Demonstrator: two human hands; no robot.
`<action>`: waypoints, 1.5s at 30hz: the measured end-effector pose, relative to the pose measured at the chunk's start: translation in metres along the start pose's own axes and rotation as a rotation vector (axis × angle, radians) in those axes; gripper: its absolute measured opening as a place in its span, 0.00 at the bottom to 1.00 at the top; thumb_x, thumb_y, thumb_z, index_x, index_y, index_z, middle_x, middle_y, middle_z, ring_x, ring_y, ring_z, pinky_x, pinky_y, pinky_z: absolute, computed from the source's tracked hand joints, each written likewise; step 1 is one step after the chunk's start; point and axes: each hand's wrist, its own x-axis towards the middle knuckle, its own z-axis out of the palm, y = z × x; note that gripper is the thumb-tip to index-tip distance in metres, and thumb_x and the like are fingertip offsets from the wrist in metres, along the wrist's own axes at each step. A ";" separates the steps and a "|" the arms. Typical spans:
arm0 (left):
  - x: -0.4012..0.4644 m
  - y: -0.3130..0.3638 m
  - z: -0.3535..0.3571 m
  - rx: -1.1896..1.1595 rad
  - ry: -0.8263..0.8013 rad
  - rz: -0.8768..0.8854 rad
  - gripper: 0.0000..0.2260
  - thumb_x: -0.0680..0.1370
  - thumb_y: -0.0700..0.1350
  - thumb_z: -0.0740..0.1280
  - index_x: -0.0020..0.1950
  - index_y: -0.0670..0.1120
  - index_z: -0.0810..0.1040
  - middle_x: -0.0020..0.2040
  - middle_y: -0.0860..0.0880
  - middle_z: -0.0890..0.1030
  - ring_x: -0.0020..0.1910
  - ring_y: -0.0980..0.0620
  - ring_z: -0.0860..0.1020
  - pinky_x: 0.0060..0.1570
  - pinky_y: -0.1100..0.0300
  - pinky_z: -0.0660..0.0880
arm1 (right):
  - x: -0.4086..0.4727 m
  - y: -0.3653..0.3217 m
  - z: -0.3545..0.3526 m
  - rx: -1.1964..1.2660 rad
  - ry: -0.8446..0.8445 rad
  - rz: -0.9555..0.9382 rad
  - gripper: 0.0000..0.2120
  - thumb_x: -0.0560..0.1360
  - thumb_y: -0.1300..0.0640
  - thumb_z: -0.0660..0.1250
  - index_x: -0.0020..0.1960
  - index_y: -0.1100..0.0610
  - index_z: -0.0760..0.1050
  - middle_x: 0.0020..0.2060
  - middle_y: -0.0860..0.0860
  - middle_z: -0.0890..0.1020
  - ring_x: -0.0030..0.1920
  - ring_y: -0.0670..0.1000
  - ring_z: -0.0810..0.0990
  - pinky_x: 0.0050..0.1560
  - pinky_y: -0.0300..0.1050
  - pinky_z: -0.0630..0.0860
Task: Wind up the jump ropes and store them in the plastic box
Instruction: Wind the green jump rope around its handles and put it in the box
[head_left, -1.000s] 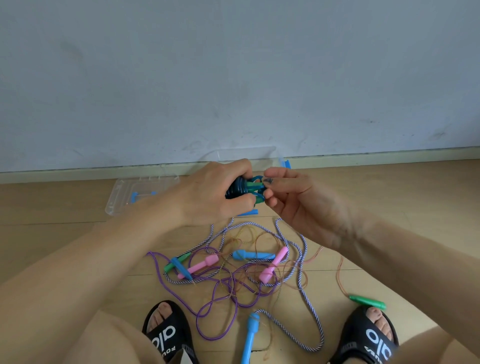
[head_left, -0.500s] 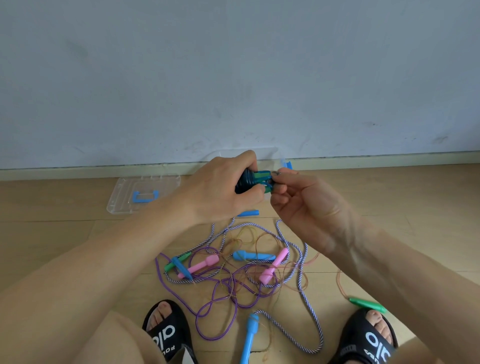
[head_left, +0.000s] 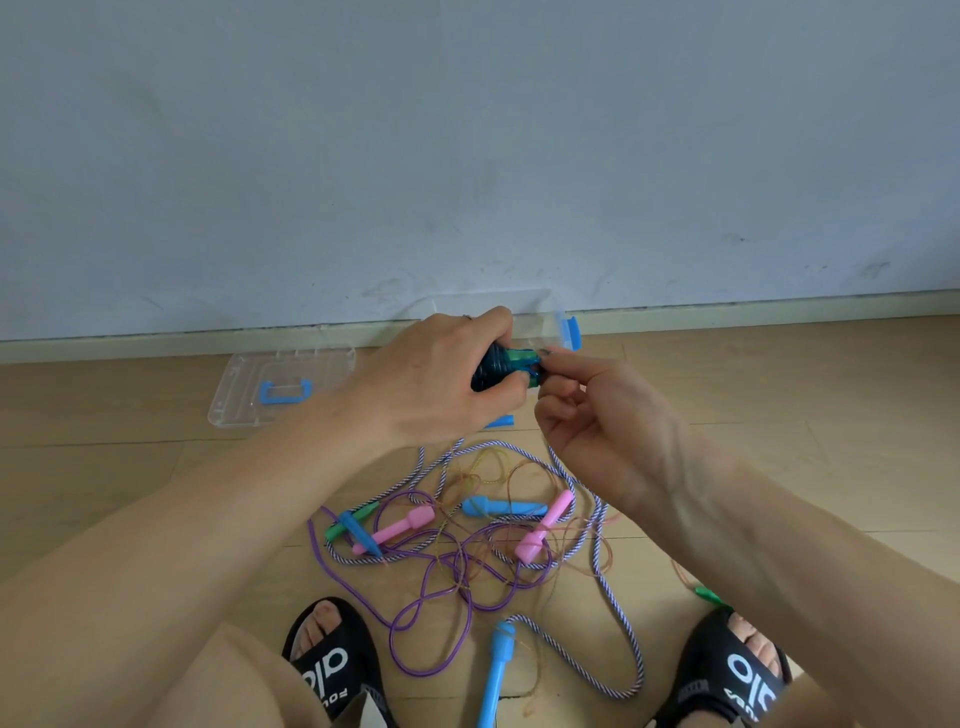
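Just above the middle of the frame the left hand (head_left: 441, 379) is curled tight round a wound rope bundle (head_left: 501, 366), dark cord coiled over green handles; the right hand (head_left: 597, 421) pinches the bundle's free end between thumb and forefinger, its other fingers loosely bent. The clear plastic box (head_left: 545, 322) stands just behind the hands against the wall, its lid (head_left: 270, 389) lying flat to the left on the floor. In the lower middle the other jump ropes (head_left: 467, 551) lie tangled together, pink, blue and green handles among purple, striped and thin orange cords. The likely trouble: if the pinched end is not tucked firmly, the coils could spring loose once the bundle is dropped into the box; pulling the next rope from that knot may drag its neighbours along.
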 end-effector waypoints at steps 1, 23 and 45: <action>0.001 0.000 0.001 0.003 0.009 -0.004 0.11 0.76 0.55 0.65 0.44 0.50 0.67 0.29 0.54 0.69 0.29 0.55 0.69 0.29 0.58 0.60 | 0.000 0.000 0.001 0.020 0.006 0.001 0.08 0.79 0.70 0.59 0.46 0.60 0.72 0.32 0.51 0.71 0.23 0.42 0.65 0.22 0.32 0.61; 0.015 0.004 0.009 -0.008 0.085 -0.061 0.10 0.75 0.54 0.62 0.40 0.48 0.68 0.26 0.50 0.71 0.28 0.51 0.69 0.28 0.54 0.63 | 0.003 -0.001 0.003 -0.105 0.081 -0.129 0.07 0.80 0.66 0.62 0.55 0.61 0.77 0.32 0.52 0.78 0.26 0.44 0.74 0.27 0.34 0.73; 0.005 0.013 -0.025 -0.961 -0.136 -0.271 0.13 0.78 0.43 0.58 0.46 0.32 0.70 0.34 0.41 0.73 0.27 0.52 0.73 0.24 0.59 0.70 | -0.010 -0.023 0.000 -0.613 -0.293 -0.411 0.05 0.78 0.67 0.65 0.49 0.66 0.80 0.36 0.58 0.80 0.33 0.50 0.78 0.34 0.39 0.75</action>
